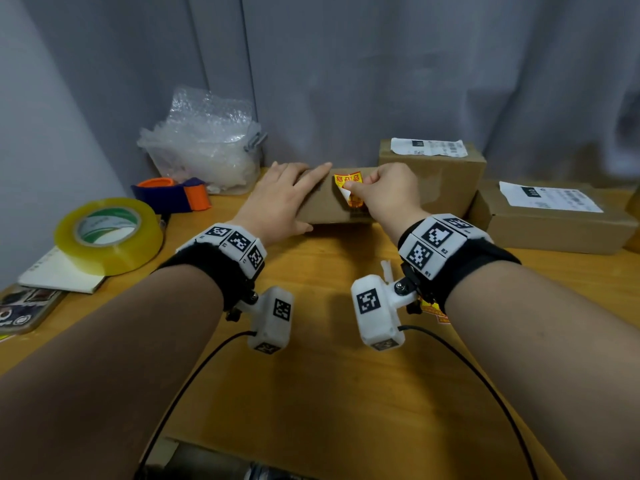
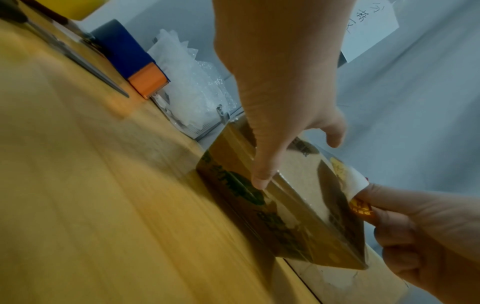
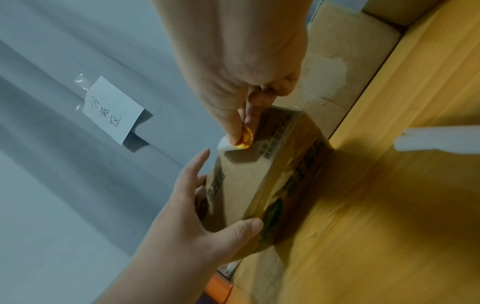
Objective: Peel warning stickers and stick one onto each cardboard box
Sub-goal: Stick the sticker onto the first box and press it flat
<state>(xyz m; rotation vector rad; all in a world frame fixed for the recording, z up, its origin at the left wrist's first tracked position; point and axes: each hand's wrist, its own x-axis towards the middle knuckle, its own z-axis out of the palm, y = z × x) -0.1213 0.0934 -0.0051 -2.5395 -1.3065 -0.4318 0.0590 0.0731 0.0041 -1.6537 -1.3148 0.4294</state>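
A small taped cardboard box [image 1: 325, 206] lies at the middle of the wooden table [image 1: 329, 375]. My left hand [image 1: 291, 192] rests on its left end, fingers straight across the top and thumb against the front face. My right hand [image 1: 360, 192] pinches a yellow-and-red warning sticker [image 1: 348, 187] between thumb and forefinger, just above the box top, one white corner curled up. The right wrist view shows the sticker [image 3: 245, 136] at the far edge of the box [image 3: 249, 174]. In the left wrist view the sticker [image 2: 353, 181] hangs over the box [image 2: 298, 179].
Two larger cardboard boxes [image 1: 433, 174] [image 1: 554, 220] with white labels stand at the right. A tape roll [image 1: 107, 233], a blue-orange dispenser [image 1: 173, 194], bubble wrap [image 1: 207, 143], a notepad [image 1: 59, 275] and a phone [image 1: 24, 306] fill the left. A sticker sheet [image 1: 433, 311] lies under my right wrist.
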